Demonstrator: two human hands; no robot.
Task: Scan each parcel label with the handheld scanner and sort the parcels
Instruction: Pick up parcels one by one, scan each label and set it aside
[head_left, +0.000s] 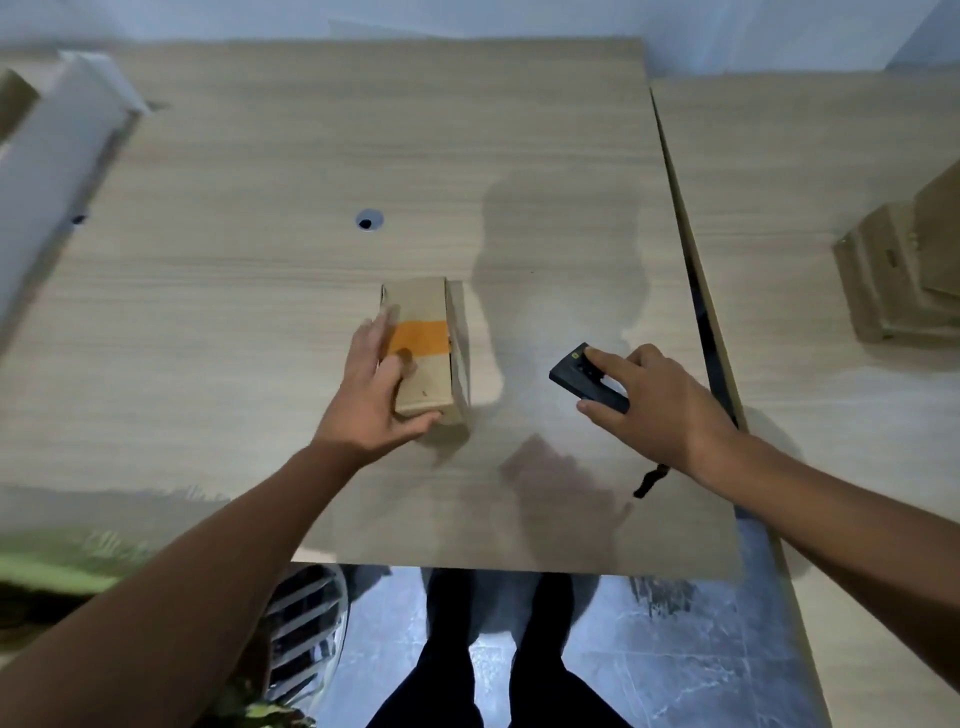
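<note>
Cardboard parcel (423, 304) gripped by the left hand (369, 395); right hand (654, 400) pinches the black scanner (576, 376) at three o'clock. No label showing on top, so the scan may miss.

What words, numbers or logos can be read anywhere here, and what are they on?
No text in this view can be read.
On the scanner: a small yellow mark near its far end, too small to read.
On the parcel: an orange band across the top, no print visible.
On the stacked boxes at the right: a small dark mark, too blurred to read.
</note>
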